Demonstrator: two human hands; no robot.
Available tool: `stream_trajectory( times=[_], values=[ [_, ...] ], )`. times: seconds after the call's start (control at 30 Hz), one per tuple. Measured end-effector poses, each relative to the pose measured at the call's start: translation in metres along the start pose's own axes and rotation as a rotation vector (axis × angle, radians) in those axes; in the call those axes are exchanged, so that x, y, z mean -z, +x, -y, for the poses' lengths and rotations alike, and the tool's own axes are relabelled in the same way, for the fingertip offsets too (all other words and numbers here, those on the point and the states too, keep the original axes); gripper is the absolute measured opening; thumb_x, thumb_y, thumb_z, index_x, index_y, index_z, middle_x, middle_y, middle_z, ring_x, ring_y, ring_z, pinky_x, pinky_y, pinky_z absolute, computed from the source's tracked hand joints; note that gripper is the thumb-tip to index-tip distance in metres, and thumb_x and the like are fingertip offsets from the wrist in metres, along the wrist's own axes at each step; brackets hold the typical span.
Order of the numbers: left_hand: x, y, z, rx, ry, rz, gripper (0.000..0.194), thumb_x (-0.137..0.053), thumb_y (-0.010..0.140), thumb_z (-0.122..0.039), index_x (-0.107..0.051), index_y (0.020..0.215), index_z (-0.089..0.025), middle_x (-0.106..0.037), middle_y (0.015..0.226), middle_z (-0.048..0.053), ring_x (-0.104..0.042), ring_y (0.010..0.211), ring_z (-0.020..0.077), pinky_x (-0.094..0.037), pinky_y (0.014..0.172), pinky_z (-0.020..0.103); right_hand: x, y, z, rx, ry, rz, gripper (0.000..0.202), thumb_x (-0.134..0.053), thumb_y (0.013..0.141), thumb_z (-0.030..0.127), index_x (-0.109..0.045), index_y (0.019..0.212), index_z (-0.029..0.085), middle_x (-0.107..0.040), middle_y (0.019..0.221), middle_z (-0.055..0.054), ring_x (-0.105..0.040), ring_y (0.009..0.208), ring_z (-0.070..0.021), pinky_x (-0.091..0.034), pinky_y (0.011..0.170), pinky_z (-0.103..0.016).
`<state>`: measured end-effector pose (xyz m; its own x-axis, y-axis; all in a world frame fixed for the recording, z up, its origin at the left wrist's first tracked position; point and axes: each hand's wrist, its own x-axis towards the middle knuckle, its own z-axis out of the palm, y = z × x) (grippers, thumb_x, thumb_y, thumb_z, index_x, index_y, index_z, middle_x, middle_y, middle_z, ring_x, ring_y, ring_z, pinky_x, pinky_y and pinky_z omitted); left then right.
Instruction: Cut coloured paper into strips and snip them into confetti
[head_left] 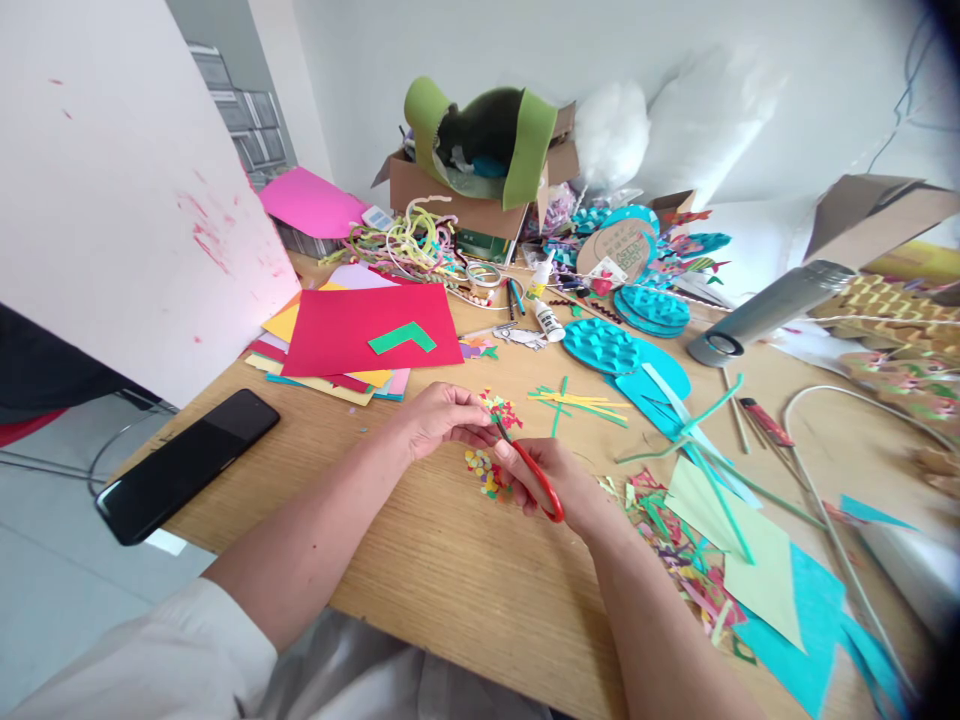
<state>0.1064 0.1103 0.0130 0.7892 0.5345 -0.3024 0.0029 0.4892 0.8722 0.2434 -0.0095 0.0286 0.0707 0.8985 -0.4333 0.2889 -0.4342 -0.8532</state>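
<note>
My right hand (pixel 551 470) grips a pair of scissors (pixel 541 482) with red handles, its blades pointing toward the left. At the blade tips, my left hand (pixel 448 418) is closed in a pinch; whatever sits between its fingertips is too small to make out. Just behind the fingers lies a pile of tiny red, yellow and green paper bits (pixel 504 408). Small round paper dots (pixel 480 465), mostly yellow and white, lie beneath the scissors, partly covered by my right hand. Narrow yellow and green paper strips (pixel 574 402) cross each other further back on the right.
Stacked coloured paper (pixel 337 325) lies at the left, near a black phone (pixel 187 465) by the table edge. Paper scraps (pixel 686 555) and turquoise sheets (pixel 802 600) spread at the right. Glue bottles (pixel 550 322), a metal flask (pixel 772 312) and a cardboard box (pixel 465 205) stand behind.
</note>
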Motion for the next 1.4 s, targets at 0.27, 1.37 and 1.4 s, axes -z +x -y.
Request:
stream_trajectory(
  times=[0.27, 1.37, 1.4],
  values=[
    [0.0012, 0.0011, 0.0019, 0.003, -0.003, 0.004, 0.015, -0.073, 0.056, -0.020, -0.064, 0.063, -0.010, -0.069, 0.067, 0.008, -0.065, 0.060, 0.0161, -0.052, 0.065, 0.032, 0.0006, -0.0005, 0.0036, -0.023, -0.021, -0.004, 0.045, -0.059, 0.074, 0.057, -0.052, 0.060, 0.015, -0.049, 0.041, 0.003, -0.046, 0.034, -0.0068, -0.030, 0.032, -0.015],
    [0.0020, 0.0025, 0.0004, 0.022, 0.001, -0.020, 0.023, -0.077, 0.055, -0.025, -0.066, 0.068, -0.009, -0.071, 0.072, 0.011, -0.066, 0.061, 0.0171, -0.052, 0.065, 0.032, 0.0025, -0.0002, 0.0011, -0.014, -0.116, -0.107, 0.049, -0.055, 0.076, 0.059, -0.047, 0.052, 0.017, -0.043, 0.032, 0.004, -0.038, 0.028, -0.0077, -0.025, 0.030, -0.017],
    [0.0020, 0.0025, 0.0005, 0.021, 0.003, -0.022, 0.024, -0.077, 0.055, -0.025, -0.065, 0.068, -0.009, -0.071, 0.072, 0.011, -0.065, 0.061, 0.0171, -0.052, 0.065, 0.032, 0.0025, 0.0001, 0.0005, -0.019, -0.113, -0.107, 0.049, -0.056, 0.075, 0.059, -0.047, 0.052, 0.017, -0.043, 0.032, 0.004, -0.038, 0.027, -0.0077, -0.025, 0.030, -0.017]
  ],
)
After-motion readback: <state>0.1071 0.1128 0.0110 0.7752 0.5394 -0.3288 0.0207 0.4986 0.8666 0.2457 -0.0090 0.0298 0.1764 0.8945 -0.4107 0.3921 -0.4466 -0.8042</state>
